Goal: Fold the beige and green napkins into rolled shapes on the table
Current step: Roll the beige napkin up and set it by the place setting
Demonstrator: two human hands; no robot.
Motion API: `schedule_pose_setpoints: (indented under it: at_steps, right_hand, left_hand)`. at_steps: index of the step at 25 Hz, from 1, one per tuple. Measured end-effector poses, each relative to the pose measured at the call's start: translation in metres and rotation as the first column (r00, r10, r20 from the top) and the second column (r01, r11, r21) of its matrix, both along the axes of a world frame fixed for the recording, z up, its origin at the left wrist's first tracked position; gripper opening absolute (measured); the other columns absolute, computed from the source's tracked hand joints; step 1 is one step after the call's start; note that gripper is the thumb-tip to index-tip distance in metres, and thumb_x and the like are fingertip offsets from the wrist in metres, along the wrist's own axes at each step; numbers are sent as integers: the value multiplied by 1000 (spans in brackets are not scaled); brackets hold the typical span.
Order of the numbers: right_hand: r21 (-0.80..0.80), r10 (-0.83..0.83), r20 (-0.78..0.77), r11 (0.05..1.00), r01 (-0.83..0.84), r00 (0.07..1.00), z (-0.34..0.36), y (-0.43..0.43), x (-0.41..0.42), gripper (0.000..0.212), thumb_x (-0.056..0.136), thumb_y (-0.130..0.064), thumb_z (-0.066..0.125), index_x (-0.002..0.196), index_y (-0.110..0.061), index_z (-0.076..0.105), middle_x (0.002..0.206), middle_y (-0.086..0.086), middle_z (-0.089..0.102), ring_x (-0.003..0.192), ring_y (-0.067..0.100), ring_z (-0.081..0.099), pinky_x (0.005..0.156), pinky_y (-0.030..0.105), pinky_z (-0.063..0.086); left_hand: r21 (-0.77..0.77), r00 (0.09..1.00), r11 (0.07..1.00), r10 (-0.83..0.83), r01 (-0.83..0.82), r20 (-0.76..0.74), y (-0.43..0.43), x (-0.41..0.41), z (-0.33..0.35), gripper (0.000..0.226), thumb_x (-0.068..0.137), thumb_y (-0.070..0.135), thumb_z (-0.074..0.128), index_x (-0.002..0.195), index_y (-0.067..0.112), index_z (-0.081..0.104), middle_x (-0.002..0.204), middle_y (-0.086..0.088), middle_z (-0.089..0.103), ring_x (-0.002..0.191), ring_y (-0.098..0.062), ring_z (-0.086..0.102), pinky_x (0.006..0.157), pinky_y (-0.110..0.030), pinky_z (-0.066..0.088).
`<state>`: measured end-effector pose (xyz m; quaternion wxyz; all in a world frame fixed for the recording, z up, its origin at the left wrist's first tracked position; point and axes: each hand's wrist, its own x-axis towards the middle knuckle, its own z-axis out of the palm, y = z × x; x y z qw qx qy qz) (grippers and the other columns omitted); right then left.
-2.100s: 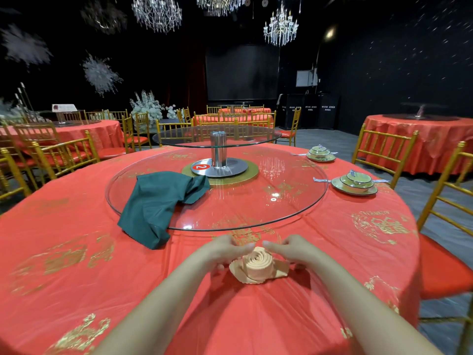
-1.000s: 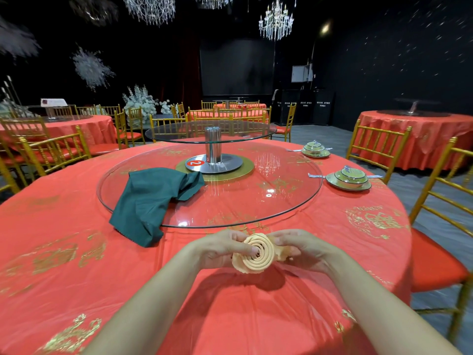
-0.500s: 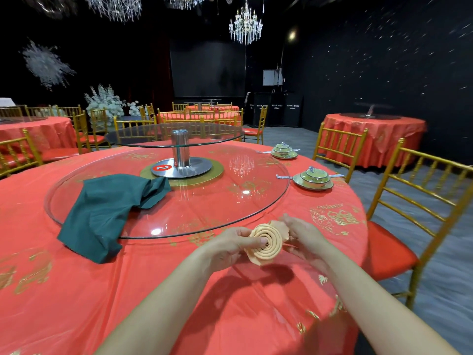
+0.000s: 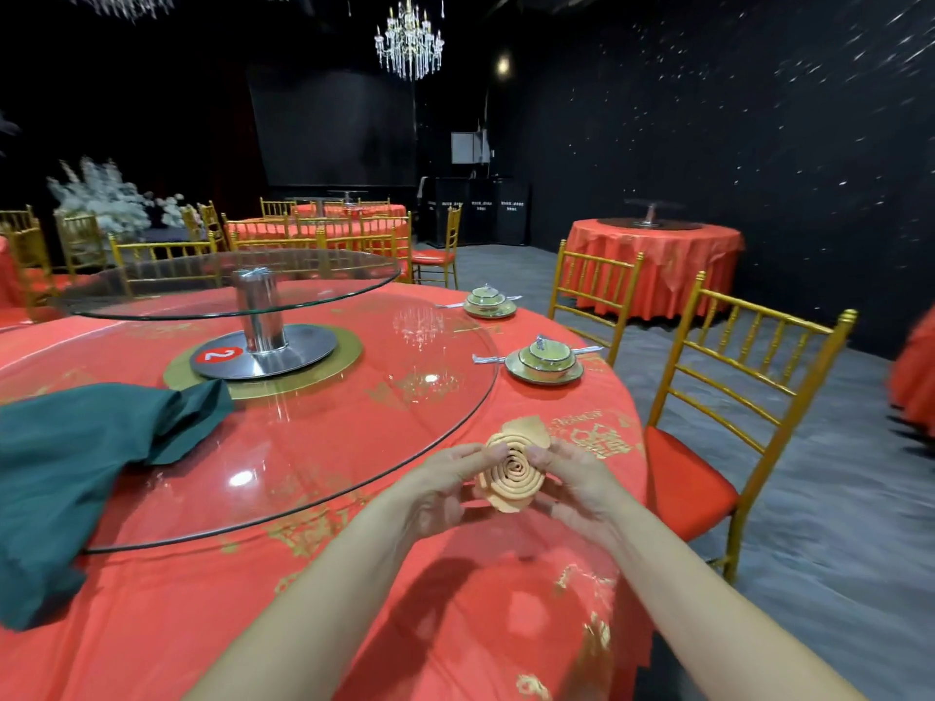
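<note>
Green napkin [image 4: 76, 473]: far to the left of the fingers, unrolled and rumpled. It lies partly on the glass turntable and hangs over the rim onto the worktop.
Glass turntable [image 4: 364, 437]: left of and beyond the fingers. Its near rim passes just beside the left hand, and a metal post [image 4: 260, 311] at its centre carries a smaller glass tier.
Left hand [image 4: 440, 490]: its fingers [image 4: 473, 453] are curled round the left side of the beige napkin and cover that edge.
Beige napkin [image 4: 512, 472]: gripped between both sets of fingers and rolled into a tight spiral that faces the camera. A loose flap shows behind the top.
Right hand [image 4: 577, 480]: its fingers [image 4: 544, 455] are curled round the roll's right side.
Worktop [image 4: 202, 614]: red cloth with gold print, below the fingers.
Lidded bowls [image 4: 544, 364]: beyond the fingers and slightly to the right, set on plates.
Gold chair [image 4: 733, 422]: right of the fingers, at the edge of the worktop.
</note>
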<state>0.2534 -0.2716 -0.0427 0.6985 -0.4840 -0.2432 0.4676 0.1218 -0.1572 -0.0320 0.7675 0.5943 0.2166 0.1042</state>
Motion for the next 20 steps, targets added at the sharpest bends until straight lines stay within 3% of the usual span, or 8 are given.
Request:
schedule_pose_setpoints:
  at_steps: [2,5,7,11,14,18,20]
  right_hand:
    - [-7,-9,15,1000,9,1000,7,4,18,39,62,-15,72,99,-9,60,79,8,71,68,18,67,60,31,58]
    - [-18,-46,69,999,48,997,17,14,47,30,67,-14,67,96,-11,59,70,3,70,59,13,64,54,27,54]
    - [-18,-67,70,997,69,995,22,22,67,22,73,-12,65,95,-11,60,70,2,70,61,13,65,57,26,54]
    - [4,-61,-3,998,61,998,20,46,112,34,65,-18,70,97,-9,63,78,6,71,70,19,66,66,31,55]
    - [15,-34,41,999,34,999,26,86,162,28,67,-16,67,94,-9,65,77,6,72,66,17,68,58,27,57]
    - [-26,-29,122,999,32,992,50,168,250,12,77,-15,65,88,-11,64,70,1,71,58,12,66,51,23,55]
    - [-71,-16,134,997,26,991,59,205,289,6,84,-14,61,88,-11,63,70,2,70,60,13,65,58,24,57]
  left_hand:
    - [-3,1000,1000,-13,13,-4,8,21,6,25,71,35,71,90,18,68,83,-4,65,79,-21,58,78,-35,49]
    - [-21,999,999,-35,34,-7,20,54,15,13,84,28,65,93,18,67,77,-1,67,67,-14,61,58,-24,51]
    - [-21,999,999,-43,44,19,28,76,20,15,85,24,64,97,15,66,78,-2,68,65,-13,63,54,-24,52]
    - [-32,996,997,-61,63,64,60,124,18,26,74,23,69,98,14,67,86,-2,70,74,-14,66,72,-29,57]
    - [-23,995,996,-81,82,64,106,174,18,31,67,25,72,96,16,67,88,-4,70,78,-17,64,84,-36,52]
    - [47,997,997,-55,53,49,184,254,38,6,82,20,63,79,16,67,57,6,62,53,-7,57,62,-22,47]
    - [41,999,999,2,-4,52,219,291,44,12,88,18,60,77,16,65,52,9,57,47,-3,50,52,-17,43]
